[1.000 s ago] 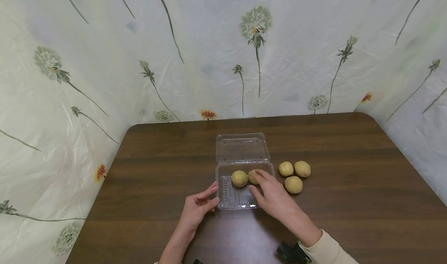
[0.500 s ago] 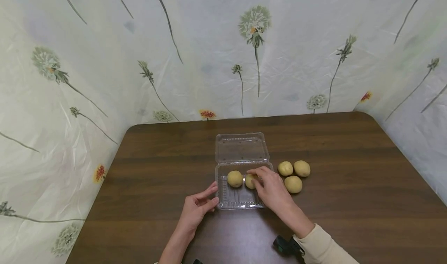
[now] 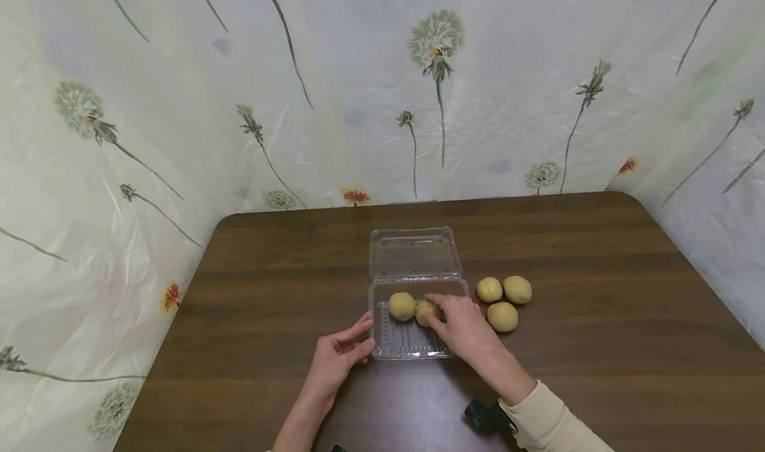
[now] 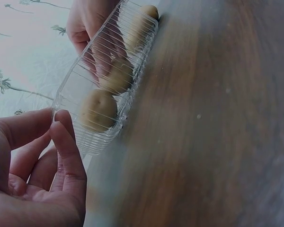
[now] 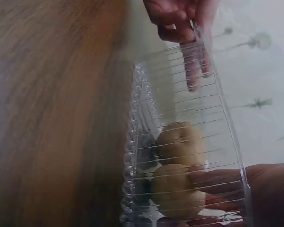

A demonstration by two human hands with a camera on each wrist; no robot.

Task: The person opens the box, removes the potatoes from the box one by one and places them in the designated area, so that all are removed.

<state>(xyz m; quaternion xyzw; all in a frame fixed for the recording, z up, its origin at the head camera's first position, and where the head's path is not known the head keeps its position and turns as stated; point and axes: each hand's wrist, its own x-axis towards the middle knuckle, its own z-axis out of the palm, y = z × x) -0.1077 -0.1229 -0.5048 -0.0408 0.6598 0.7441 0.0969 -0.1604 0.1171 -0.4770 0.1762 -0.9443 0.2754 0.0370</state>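
Note:
A clear plastic clamshell container lies on the table with its lid folded back. At its left side wall my left hand pinches the rim between thumb and fingers, plain in the left wrist view. Inside sits one potato, its round side also visible through the wall in the left wrist view. Just right of it, my right hand reaches into the container and holds a second potato between thumb and fingers. The two potatoes sit side by side, touching or nearly so.
Right of the container, three potatoes lie close together on the brown table: a far left one, a far right one and a nearer one. A flower-patterned sheet hangs behind the table.
The first potato has shifted slightly left in the container. My right hand has moved the second potato left and a little nearer to me. The left hand has stayed at the rim.

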